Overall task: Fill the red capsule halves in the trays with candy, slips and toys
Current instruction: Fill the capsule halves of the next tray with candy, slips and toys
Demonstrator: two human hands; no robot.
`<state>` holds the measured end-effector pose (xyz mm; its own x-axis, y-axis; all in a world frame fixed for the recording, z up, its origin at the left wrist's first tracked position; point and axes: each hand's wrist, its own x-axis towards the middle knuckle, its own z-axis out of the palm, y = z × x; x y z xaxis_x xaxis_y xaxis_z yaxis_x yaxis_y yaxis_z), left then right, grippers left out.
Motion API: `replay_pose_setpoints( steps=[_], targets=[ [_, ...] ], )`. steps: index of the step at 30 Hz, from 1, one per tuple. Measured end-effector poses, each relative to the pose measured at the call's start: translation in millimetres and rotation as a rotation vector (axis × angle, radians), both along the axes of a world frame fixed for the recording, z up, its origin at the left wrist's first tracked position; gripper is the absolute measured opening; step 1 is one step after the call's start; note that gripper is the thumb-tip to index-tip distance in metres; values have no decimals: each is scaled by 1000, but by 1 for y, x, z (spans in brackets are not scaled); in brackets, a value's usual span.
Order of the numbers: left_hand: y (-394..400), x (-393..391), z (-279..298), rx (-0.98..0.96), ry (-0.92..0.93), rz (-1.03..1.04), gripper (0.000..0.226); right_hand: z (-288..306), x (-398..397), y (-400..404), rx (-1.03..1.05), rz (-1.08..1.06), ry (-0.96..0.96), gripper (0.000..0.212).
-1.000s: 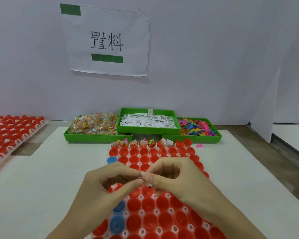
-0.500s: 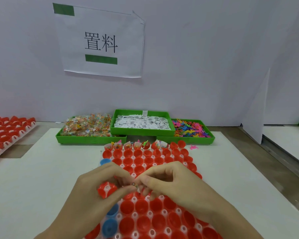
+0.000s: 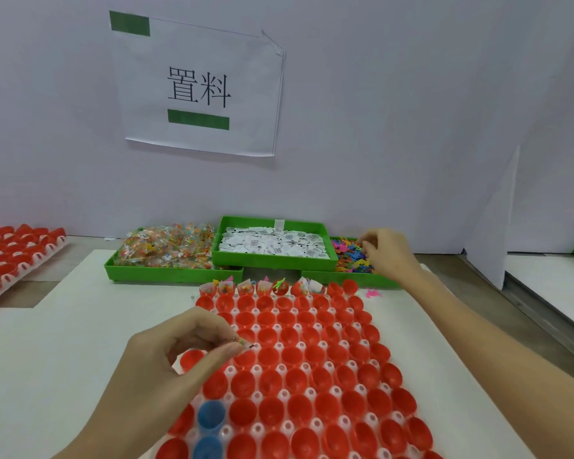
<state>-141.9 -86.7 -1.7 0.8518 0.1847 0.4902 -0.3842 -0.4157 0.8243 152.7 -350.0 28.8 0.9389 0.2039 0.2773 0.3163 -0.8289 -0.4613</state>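
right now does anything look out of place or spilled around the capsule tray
Two things. A pink toy lies loose on the white mat, beside the capsule tray's far right corner, outside the green toy bin. Also, two blue capsule halves sit among the red ones at the tray's near left.

1. White rectangular board tabletop (image 3: pixel 80 326).
2. Clear plastic tray of red capsule halves (image 3: pixel 312 359), centre.
3. Three green plastic bins (image 3: pixel 166 273), far edge.
4. Small pink plastic toy (image 3: pixel 373 293), loose beside tray.
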Motion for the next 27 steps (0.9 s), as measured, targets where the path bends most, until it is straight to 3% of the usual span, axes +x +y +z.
replay_pose_setpoints(
  steps=[6, 11, 16, 21, 27],
  targets=[
    [1, 3, -4, 40, -3, 18, 14, -19, 40, 3, -224, 114, 8, 23],
    [4, 3, -4, 57, -1, 25, 15, -31, 49, 13, -246, 29, -7, 13],
    [6, 3, -4, 76, 2, 35, 14, -34, 50, 10, -127, -35, 24, 9],
    [6, 3, -4, 96, 7, 24, 14, -41, 44, 1, 114, -52, 96, 26],
    [6, 2, -2, 56, 15, 30, 15, -26, 18, -11, 376, -14, 31, 19]
  ],
)
